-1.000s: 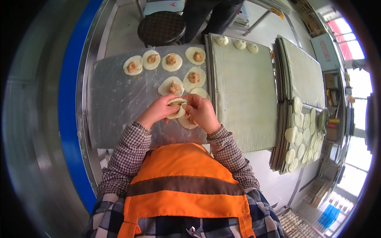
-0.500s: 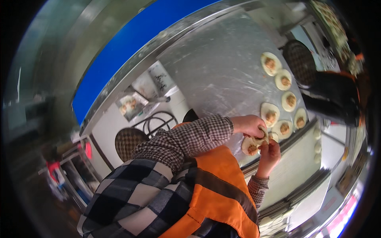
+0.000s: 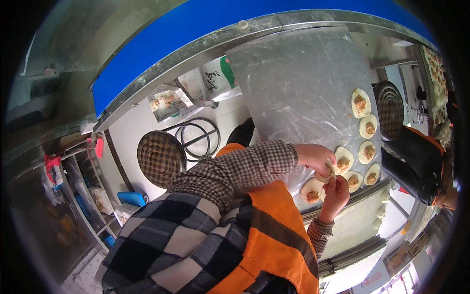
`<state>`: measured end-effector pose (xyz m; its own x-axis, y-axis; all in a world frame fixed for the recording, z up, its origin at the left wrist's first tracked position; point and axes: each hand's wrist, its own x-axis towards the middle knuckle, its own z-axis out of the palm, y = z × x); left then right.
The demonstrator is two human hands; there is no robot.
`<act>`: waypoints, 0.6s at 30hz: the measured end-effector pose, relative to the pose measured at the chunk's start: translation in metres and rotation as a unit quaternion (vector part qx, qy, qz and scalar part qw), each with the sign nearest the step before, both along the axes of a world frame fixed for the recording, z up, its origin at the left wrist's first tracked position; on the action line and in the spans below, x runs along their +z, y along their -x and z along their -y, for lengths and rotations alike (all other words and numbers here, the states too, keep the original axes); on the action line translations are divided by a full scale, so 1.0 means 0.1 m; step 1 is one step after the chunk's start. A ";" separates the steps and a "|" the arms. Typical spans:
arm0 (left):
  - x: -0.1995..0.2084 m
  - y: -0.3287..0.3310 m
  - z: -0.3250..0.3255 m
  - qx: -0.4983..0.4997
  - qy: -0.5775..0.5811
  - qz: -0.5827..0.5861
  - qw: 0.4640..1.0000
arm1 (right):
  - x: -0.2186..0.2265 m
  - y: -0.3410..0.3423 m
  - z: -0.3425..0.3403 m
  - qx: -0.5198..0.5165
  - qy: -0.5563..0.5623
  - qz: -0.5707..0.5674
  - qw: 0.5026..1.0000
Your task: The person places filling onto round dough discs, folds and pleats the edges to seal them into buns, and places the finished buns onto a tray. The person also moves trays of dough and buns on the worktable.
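Both hands, left hand [image 3: 316, 158] and right hand [image 3: 335, 192], pinch one dough round [image 3: 329, 171] shut. Seven filled rounds [image 3: 361, 103] lie open on the table [image 3: 293, 83] (unfolded); shaped pieces [image 3: 381, 211] wait on a tray [image 3: 352, 223].

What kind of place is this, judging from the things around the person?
Probably a food workshop or small commercial kitchen. Round dough wrappers with filling lie in rows on a floured metal worktable, stacked trays stand beside it, and both hands shape one piece of dough.

We see a flour-dusted metal surface [image 3: 298, 83]. Directly on it lie round dough wrappers [image 3: 361, 103], each topped with a mound of filling, grouped near the surface's right edge. A ridged tray [image 3: 357, 220] adjoins that edge, carrying small dough pieces [image 3: 382, 211].
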<state>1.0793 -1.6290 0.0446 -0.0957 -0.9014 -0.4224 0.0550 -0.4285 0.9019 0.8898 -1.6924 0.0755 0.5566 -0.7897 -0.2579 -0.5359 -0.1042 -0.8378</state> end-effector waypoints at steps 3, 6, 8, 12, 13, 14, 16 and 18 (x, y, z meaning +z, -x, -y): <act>0.13 0.02 -0.04 0.096 -0.051 -0.143 0.984 | 0.03 -0.06 -0.02 -0.053 -0.071 0.060 0.994; 0.20 0.05 -0.03 0.083 -0.048 -0.102 0.990 | 0.10 -0.14 -0.04 -0.094 -0.130 0.115 0.980; 0.19 0.06 -0.03 0.025 -0.027 -0.034 0.999 | 0.17 -0.17 -0.07 -0.001 0.042 -0.030 0.999; 0.09 0.03 -0.01 -0.033 -0.055 -0.104 0.993 | 0.19 -0.11 -0.13 0.015 0.172 -0.090 0.981; 0.08 0.02 0.04 -0.095 -0.005 -0.048 0.994 | 0.17 -0.10 -0.09 -0.007 0.120 -0.092 0.989; 0.10 0.05 0.03 -0.088 0.008 -0.045 0.995 | 0.17 -0.05 -0.10 0.017 0.094 -0.018 0.995; 0.19 0.12 0.07 -0.068 -0.064 -0.070 0.993 | 0.17 0.01 -0.10 0.025 0.114 -0.009 0.993; 0.29 0.18 0.11 -0.029 -0.064 -0.065 0.995 | 0.20 0.05 -0.11 -0.105 -0.050 0.019 0.993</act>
<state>1.0610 -1.6397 0.0735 -0.2078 -0.8324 -0.5137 0.1397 -0.5450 0.8267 0.8853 -1.6816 0.0952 0.3931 -0.8611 -0.3223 -0.5042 0.0913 -0.8588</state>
